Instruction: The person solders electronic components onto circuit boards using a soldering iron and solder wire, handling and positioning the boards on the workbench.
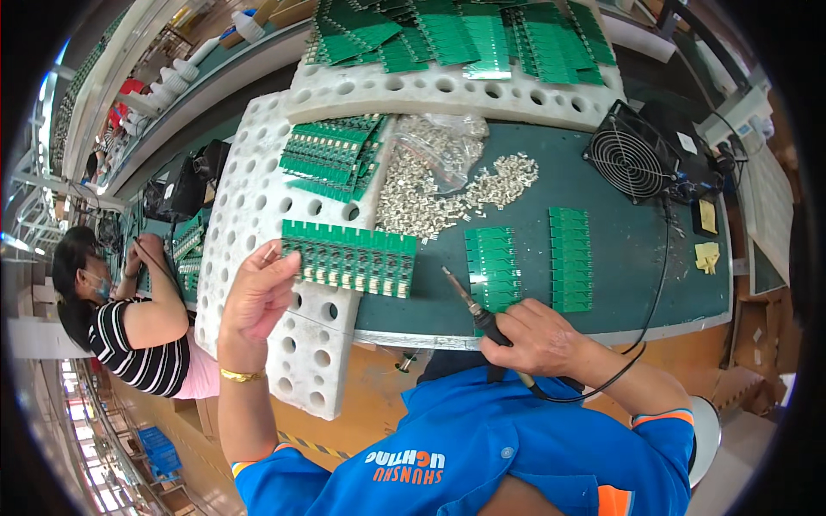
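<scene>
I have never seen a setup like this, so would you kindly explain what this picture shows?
No robot here: a person works with bare hands, filmed by a wide fisheye camera on their head, looking down, so straight edges bend. The left hand holds a green circuit board by its left end; the right hand grips a soldering iron. On the dark green bench are two more boards, a heap of small pale parts and a black fan. White foam slabs carry other boards.

The left hand holds a green circuit board; the right hand grips a soldering iron
</scene>
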Tool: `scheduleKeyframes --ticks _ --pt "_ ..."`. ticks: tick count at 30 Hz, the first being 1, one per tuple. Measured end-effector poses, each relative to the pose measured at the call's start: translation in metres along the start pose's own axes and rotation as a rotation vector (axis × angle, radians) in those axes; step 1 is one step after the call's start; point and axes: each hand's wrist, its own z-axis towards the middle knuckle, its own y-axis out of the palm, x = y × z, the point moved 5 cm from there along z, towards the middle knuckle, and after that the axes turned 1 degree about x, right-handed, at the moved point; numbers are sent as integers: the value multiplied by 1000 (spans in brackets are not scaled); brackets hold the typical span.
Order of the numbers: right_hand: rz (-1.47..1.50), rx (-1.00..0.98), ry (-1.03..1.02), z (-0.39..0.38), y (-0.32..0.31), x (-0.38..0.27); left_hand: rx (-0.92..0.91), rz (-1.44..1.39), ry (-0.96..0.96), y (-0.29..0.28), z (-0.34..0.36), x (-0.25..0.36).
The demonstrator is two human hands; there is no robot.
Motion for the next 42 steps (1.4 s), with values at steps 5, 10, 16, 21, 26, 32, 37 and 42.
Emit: scheduleKeyframes --ticks 5,10,16,21,26,32,37,42 --pt "45 113 53 2 -12 8 -40 -87 -124 14 -1 -15" --pt "-19 343 25 14 -21 4 -92 -101 -204 27 1 -32" --pt "38 390 -10 38 -13 4 -117 -150 -396 38 -8 -59" --pt "199 418 -12 43 -19 3 -144 -285 -519 49 -28 -85" --pt "375 494 -24 51 -25 11 -142 -476 -596 65 -45 -107" --pt "516 564 176 63 -19 23 -202 -685 -561 66 -50 -132" --pt "520 542 350 63 -7 39 -175 -700 -528 78 -61 -141" --pt "475 468 412 68 6 49 -151 -376 -426 86 -71 -157"
